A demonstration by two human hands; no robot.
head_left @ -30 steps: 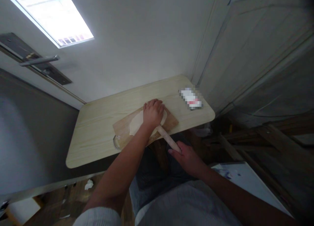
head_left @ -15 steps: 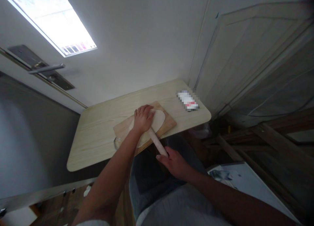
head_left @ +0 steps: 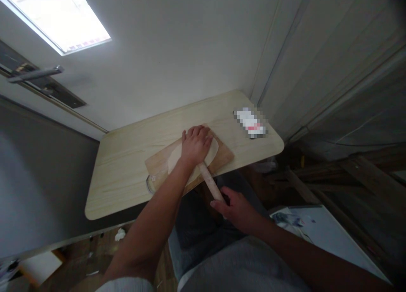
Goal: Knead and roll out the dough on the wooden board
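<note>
A thin sheet of dough (head_left: 175, 157) lies on a wooden cutting board (head_left: 224, 153) near the table's front edge. Across the dough runs a wooden rolling pin (head_left: 210, 181), its near end jutting over the edge toward my body. My left hand (head_left: 196, 144) presses down on the pin from above with its fingers curved over it, hiding the pin's far part and the middle of the dough. My right hand (head_left: 233, 207) grips the pin's near end between thumb and fingers. A metal handle (head_left: 148, 184) shows at the board's left end.
The pale wooden table (head_left: 122, 169) stands against a white door with a lever handle (head_left: 38, 74). A blurred-out phone (head_left: 250, 122) lies at the table's right end. To my lower right is a white-topped surface (head_left: 330, 237) with a plastic packet.
Both hands and the rolling pin have shifted slightly right across the dough. The camera view has also turned a little, so the door handle now appears further left and higher.
</note>
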